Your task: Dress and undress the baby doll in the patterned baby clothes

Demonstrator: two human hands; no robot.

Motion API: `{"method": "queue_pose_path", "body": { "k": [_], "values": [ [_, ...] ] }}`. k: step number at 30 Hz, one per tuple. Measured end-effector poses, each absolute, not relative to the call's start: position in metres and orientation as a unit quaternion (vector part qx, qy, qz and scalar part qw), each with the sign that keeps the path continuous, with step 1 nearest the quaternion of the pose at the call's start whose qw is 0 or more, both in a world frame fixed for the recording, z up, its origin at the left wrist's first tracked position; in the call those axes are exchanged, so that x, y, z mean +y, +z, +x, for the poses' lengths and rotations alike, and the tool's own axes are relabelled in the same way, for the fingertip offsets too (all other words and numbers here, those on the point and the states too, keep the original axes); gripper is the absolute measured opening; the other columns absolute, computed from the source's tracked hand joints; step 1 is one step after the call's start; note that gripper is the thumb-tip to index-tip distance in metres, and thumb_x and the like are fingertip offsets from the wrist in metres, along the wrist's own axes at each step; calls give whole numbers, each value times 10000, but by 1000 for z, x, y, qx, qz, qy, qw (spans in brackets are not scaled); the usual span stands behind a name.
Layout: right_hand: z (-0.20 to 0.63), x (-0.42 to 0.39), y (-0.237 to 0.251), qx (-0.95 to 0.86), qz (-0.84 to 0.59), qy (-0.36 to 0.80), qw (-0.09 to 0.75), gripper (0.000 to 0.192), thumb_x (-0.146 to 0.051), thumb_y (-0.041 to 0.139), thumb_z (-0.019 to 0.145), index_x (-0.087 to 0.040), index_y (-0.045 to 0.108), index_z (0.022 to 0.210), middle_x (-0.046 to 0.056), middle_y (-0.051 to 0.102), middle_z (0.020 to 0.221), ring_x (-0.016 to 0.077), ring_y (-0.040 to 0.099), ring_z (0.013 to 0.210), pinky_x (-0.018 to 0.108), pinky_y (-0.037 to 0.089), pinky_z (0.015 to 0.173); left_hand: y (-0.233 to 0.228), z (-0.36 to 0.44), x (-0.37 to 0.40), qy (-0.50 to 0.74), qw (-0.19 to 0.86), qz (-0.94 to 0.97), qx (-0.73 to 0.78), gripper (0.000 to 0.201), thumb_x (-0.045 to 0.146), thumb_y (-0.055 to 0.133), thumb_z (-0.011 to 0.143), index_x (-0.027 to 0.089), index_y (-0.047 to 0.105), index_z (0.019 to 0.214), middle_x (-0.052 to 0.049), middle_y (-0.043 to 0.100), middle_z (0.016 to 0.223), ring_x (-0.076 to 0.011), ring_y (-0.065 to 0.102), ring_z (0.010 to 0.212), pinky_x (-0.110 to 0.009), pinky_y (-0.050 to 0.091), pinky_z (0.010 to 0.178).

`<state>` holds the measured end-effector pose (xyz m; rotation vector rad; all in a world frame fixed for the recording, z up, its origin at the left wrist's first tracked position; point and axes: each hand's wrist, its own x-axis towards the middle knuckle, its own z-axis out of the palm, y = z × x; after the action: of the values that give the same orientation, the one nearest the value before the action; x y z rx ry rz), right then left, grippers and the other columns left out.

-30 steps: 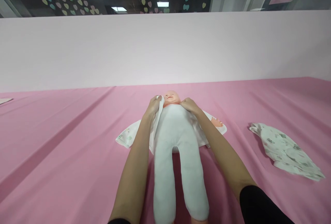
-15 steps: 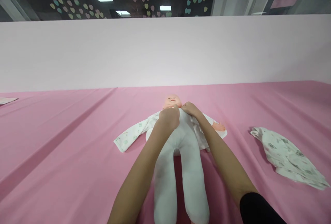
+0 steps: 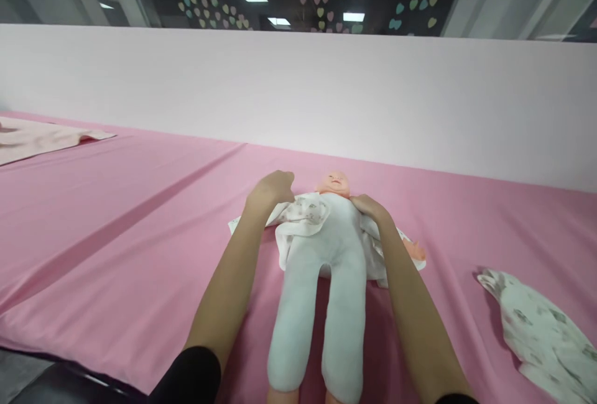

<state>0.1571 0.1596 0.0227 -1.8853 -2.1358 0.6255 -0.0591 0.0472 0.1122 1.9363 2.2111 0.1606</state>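
Baby doll flat on its back on pink sheet, head toward 12 o'clock, white legs toward 6. Left hand at 10 o'clock of the chest, on printed garment flap. Right hand at 2 o'clock, gripping the opposite flap. Second printed cloth lies well apart at 4 o'clock

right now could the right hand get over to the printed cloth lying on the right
Probably yes: the right hand rests at the doll's shoulder, and only bare pink table cover lies between it and the printed cloth.
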Motion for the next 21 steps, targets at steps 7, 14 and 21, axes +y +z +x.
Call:
{"method": "queue_pose_path", "body": {
  "k": [7,14,21],
  "values": [
    [156,169,13,-740,-629,219,91,402,-332,321,873,-115,650,951,122,663,1039,189,599,827,230,401,627,51,-97,97,19,239,655,717,163,224,425,711,160,553,633,-35,529,562,-146,467,489,-274,380,514],
    [152,169,14,-747,-619,222,98,438,-312,285,867,-74,620,1017,187,615,1125,234,598,927,254,400,676,41,-90,107,72,198,711,671,173,163,353,717,155,507,638,-30,572,696,-127,478,606,-229,374,560],
    [152,163,17,-756,-607,209,128,403,-308,318,854,-74,602,1020,206,615,1099,240,609,913,255,400,672,45,-64,108,19,105,711,695,259,157,340,775,124,595,809,-141,649,962,-206,594,824,-263,426,675]
  ]
}}
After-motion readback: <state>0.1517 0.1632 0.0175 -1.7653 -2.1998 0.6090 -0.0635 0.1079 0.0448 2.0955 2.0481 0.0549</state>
